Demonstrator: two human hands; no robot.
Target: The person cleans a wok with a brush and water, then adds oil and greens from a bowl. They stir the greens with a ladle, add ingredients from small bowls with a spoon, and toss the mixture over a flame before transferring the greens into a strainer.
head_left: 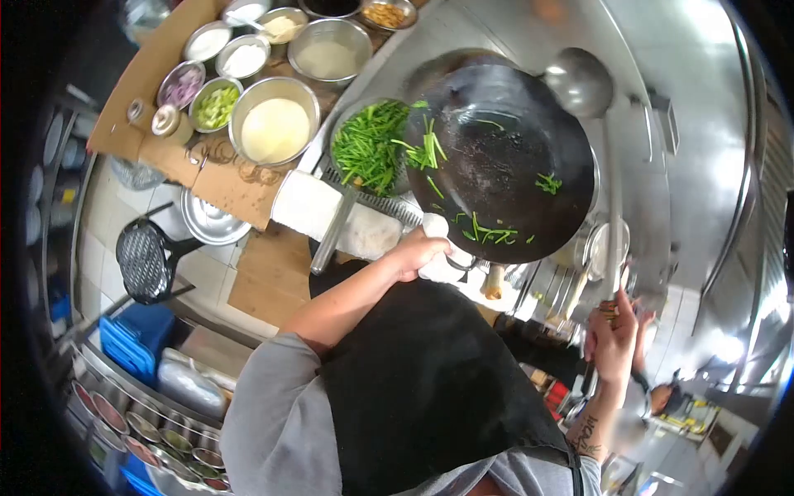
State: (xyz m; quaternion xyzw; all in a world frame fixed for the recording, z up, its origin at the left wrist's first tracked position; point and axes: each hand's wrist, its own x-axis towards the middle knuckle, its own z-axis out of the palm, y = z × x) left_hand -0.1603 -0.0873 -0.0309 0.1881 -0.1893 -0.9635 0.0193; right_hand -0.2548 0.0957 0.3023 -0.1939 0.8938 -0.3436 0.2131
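A dark wok [504,157] is tilted, with a few green stalks scattered on its inner surface. My left hand [420,252] is closed on a white cloth [437,264] at the wok's near handle. To the wok's left, a container full of chopped green stalks [370,147] touches or nearly touches its rim. My right hand [612,335] is wrapped round the long handle of a metal ladle, whose round bowl [581,83] lies beyond the wok's right rim.
Bowls with pale liquid [275,121], chopped green pieces [217,106] and white powder [244,60] stand at upper left. A metal handle [334,233] crosses the cloth-covered edge left of my left hand. A person [662,398] is at lower right.
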